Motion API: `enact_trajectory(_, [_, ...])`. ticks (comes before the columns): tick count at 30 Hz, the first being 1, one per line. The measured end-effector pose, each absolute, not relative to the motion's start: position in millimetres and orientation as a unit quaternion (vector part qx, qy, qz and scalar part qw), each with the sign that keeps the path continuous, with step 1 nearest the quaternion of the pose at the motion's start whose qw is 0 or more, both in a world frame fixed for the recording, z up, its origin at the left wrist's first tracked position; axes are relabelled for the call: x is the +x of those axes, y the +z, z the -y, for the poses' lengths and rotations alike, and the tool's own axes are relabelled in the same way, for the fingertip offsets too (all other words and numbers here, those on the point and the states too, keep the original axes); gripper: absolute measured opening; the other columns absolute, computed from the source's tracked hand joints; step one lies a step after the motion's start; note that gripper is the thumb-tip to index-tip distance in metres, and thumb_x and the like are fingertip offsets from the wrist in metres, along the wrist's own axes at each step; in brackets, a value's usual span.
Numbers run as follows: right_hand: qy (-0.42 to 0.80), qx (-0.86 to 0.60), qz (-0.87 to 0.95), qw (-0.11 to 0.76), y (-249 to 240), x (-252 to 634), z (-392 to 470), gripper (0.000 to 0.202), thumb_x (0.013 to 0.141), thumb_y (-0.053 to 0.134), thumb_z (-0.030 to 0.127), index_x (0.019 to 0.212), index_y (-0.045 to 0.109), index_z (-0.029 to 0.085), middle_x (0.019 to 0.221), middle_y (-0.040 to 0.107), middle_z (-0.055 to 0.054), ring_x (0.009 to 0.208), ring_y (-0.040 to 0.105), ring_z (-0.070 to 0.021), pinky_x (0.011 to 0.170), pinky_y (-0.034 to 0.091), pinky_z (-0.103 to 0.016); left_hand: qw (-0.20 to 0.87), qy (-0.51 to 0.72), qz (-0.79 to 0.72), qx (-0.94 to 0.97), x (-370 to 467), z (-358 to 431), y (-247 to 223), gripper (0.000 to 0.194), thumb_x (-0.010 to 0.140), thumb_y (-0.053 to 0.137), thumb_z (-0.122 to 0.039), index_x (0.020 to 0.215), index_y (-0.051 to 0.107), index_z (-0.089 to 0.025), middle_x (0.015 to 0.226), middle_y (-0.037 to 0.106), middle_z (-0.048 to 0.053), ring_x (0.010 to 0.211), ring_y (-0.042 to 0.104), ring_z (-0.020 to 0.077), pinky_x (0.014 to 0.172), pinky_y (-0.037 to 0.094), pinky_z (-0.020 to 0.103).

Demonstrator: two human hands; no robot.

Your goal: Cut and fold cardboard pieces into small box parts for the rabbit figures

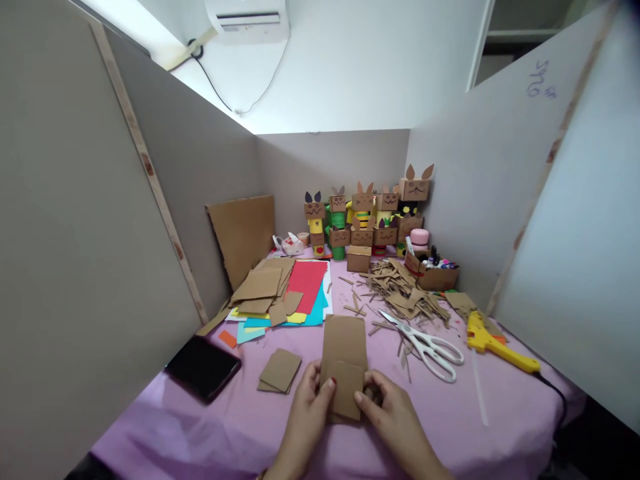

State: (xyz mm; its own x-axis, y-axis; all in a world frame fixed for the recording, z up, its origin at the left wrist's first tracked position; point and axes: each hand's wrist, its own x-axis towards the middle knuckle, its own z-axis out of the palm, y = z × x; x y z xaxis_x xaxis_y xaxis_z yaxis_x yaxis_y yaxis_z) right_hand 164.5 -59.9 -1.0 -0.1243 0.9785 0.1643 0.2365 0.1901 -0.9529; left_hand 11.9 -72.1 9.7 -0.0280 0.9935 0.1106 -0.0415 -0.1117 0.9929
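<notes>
A small cardboard piece (346, 383) lies over the lower part of a longer cardboard strip (344, 337), near the front middle of the purple cloth. My left hand (311, 408) grips the left edge of these pieces, thumb on top. On the right edge my right hand (393, 408) pinches them between thumb and curled fingers. To the left of my left hand are stacked cardboard squares (281, 371). White-handled scissors (427, 345) lie beyond my right hand, blades pointing up and left.
A black tablet (203, 368) rests at left, with coloured paper (306, 285) and cardboard sheets (260, 283) behind. Cardboard scraps (407, 293), a yellow glue gun (500, 343) and a box of pens (433, 275) are at right. Cardboard figures (362, 237) stand at the back between partitions.
</notes>
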Motion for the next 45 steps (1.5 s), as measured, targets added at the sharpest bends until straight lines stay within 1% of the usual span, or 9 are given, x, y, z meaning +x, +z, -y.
enact_trajectory(3, [0.369, -0.517, 0.616, 0.467, 1, 168, 64, 0.042, 0.074, 0.057, 0.025, 0.113, 0.047, 0.015, 0.074, 0.061, 0.0, 0.056, 0.051, -0.0165, 0.056, 0.041, -0.026, 0.482, 0.572, -0.431, 0.505, 17, 78, 13, 0.027, 0.083, 0.049, -0.032, 0.106, 0.048, -0.019, 0.116, 0.063, 0.014, 0.106, 0.059, 0.0249, 0.087, 0.048, 0.037])
enact_trajectory(8, [0.401, -0.453, 0.666, 0.436, 2, 174, 64, 0.022, 0.079, 0.056, 0.029, 0.096, 0.063, 0.017, 0.073, 0.067, -0.004, 0.067, 0.059, -0.0219, 0.061, 0.045, -0.028, 0.43, 0.571, -0.472, 0.517, 25, 81, 4, 0.036, 0.086, 0.041, -0.034, 0.118, 0.04, -0.016, 0.129, 0.051, 0.018, 0.12, 0.047, 0.0265, 0.099, 0.038, 0.042])
enact_trajectory(13, [0.436, -0.414, 0.661, 0.449, -6, 176, 62, 0.03, 0.081, 0.058, 0.03, 0.108, 0.061, 0.017, 0.093, 0.072, -0.01, 0.087, 0.064, -0.0272, 0.075, 0.047, -0.033, 0.335, 0.495, -0.568, 0.567, 29, 84, -12, 0.054, 0.085, 0.038, -0.026, 0.134, 0.028, -0.004, 0.143, 0.034, 0.024, 0.134, 0.029, 0.0275, 0.11, 0.021, 0.044])
enact_trajectory(18, [0.452, -0.406, 0.657, 0.446, -9, 177, 60, 0.028, 0.08, 0.059, 0.027, 0.105, 0.062, 0.016, 0.1, 0.071, -0.011, 0.084, 0.064, -0.0265, 0.076, 0.048, -0.034, 0.315, 0.477, -0.573, 0.587, 21, 86, -5, 0.054, 0.083, 0.038, -0.022, 0.134, 0.031, -0.006, 0.138, 0.044, 0.02, 0.128, 0.04, 0.0249, 0.106, 0.031, 0.041])
enact_trajectory(21, [0.451, -0.416, 0.656, 0.439, -7, 178, 59, 0.028, 0.08, 0.058, 0.026, 0.105, 0.062, 0.015, 0.099, 0.071, -0.011, 0.082, 0.064, -0.0264, 0.077, 0.048, -0.035, 0.341, 0.506, -0.53, 0.589, 15, 83, 2, 0.041, 0.083, 0.041, -0.026, 0.122, 0.049, -0.015, 0.124, 0.06, 0.013, 0.114, 0.054, 0.0244, 0.094, 0.044, 0.035])
enact_trajectory(24, [0.451, -0.421, 0.657, 0.433, -6, 178, 59, 0.029, 0.079, 0.059, 0.026, 0.105, 0.062, 0.015, 0.09, 0.072, -0.009, 0.087, 0.064, -0.0283, 0.078, 0.048, -0.036, 0.353, 0.508, -0.514, 0.594, 11, 80, 6, 0.03, 0.083, 0.044, -0.025, 0.108, 0.059, -0.017, 0.11, 0.068, 0.011, 0.102, 0.061, 0.0252, 0.084, 0.049, 0.034])
enact_trajectory(32, [0.445, -0.429, 0.653, 0.438, -8, 177, 61, 0.026, 0.078, 0.06, 0.024, 0.103, 0.063, 0.016, 0.095, 0.072, -0.01, 0.096, 0.062, -0.0294, 0.084, 0.046, -0.038, 0.373, 0.517, -0.492, 0.593, 12, 84, 6, 0.026, 0.085, 0.043, -0.022, 0.106, 0.057, -0.016, 0.107, 0.068, 0.01, 0.096, 0.062, 0.0223, 0.082, 0.048, 0.03])
enact_trajectory(39, [0.504, -0.392, 0.611, 0.468, -5, 177, 63, 0.026, 0.077, 0.064, 0.031, 0.099, 0.064, 0.016, 0.096, 0.072, -0.011, 0.089, 0.063, -0.0282, 0.081, 0.046, -0.038, 0.367, 0.536, -0.489, 0.582, 16, 93, 5, 0.021, 0.084, 0.047, -0.023, 0.099, 0.059, -0.017, 0.101, 0.069, 0.01, 0.095, 0.062, 0.0228, 0.082, 0.048, 0.031])
enact_trajectory(45, [0.645, -0.269, 0.514, 0.497, -8, 183, 64, 0.02, 0.069, 0.074, 0.032, 0.083, 0.065, 0.02, 0.08, 0.069, -0.004, 0.078, 0.06, -0.021, 0.076, 0.044, -0.034, 0.297, 0.579, -0.521, 0.553, 37, 121, 31, 0.009, 0.076, 0.059, -0.027, 0.078, 0.065, -0.021, 0.071, 0.07, 0.001, 0.067, 0.063, 0.0178, 0.064, 0.049, 0.024])
